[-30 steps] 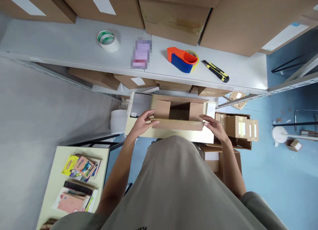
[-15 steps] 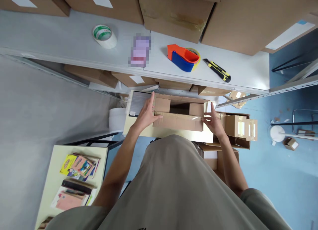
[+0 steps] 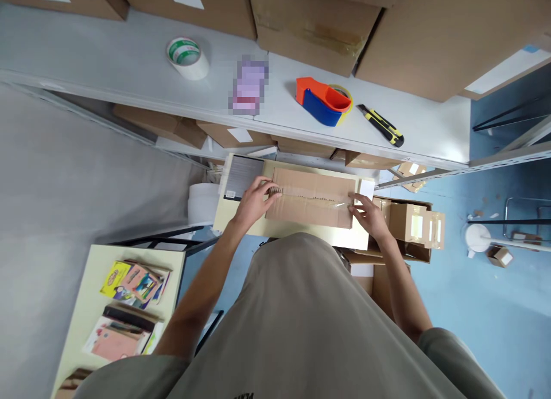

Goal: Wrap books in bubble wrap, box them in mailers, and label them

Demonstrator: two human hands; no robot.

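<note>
A cardboard box (image 3: pixel 312 206) lies on the cream work surface (image 3: pixel 258 225) in front of me, its two long top flaps folded down and meeting along a ragged middle seam. My left hand (image 3: pixel 255 202) grips the box's left end, with thumb and fingers curled over the edge at the seam. On the opposite end, my right hand (image 3: pixel 369 216) holds the right edge with bent fingers. Clear tape shows on the near flap towards the right. What is inside the box is hidden.
On the grey shelf (image 3: pixel 138 60) beyond are a tape roll (image 3: pixel 196 65), a blurred purple item (image 3: pixel 249 88), an orange-blue tape dispenser (image 3: pixel 322 103) and a yellow-black utility knife (image 3: pixel 382 126). Books (image 3: pixel 135 284) lie on a side table at left. Open cartons (image 3: pixel 407 221) stand at right.
The long flaps of the box have been folded down, covering the dark opening and short flaps seen before. Both hands' fingers have curled in closer at the box ends.
</note>
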